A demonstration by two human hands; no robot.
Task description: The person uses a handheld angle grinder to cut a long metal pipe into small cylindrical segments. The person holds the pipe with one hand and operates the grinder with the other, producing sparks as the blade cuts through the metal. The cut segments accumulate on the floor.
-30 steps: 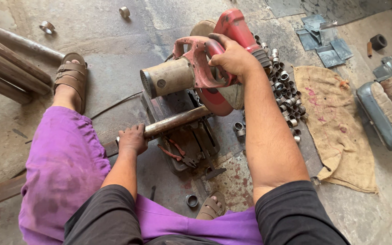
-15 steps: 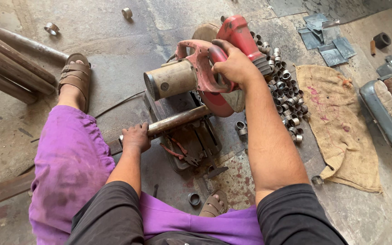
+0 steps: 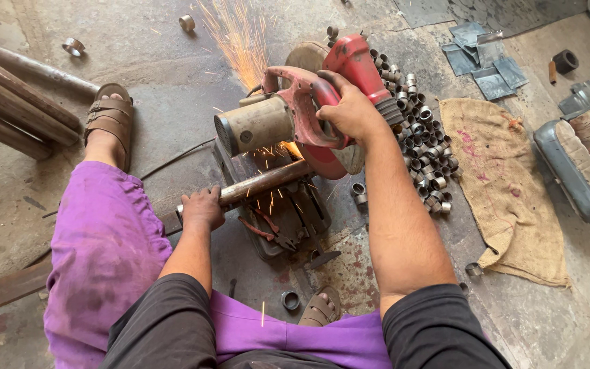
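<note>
Currently: R hand (image 3: 351, 113) w/ closed grip on red chop saw (image 3: 308, 116) handle, blade in steel pipe (image 3: 261, 183), sparks flying. L hand (image 3: 203, 208) wrapped round pipe at vise. Cut rings (image 3: 421, 143) piled beside saw on floor; pipe length left uncut.

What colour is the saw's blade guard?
Red, on the chop saw's blade guard, seen from the head view.

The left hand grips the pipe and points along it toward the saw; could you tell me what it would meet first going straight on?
Probably the saw's spinning blade: the left hand slides along the pipe straight into it.
</note>
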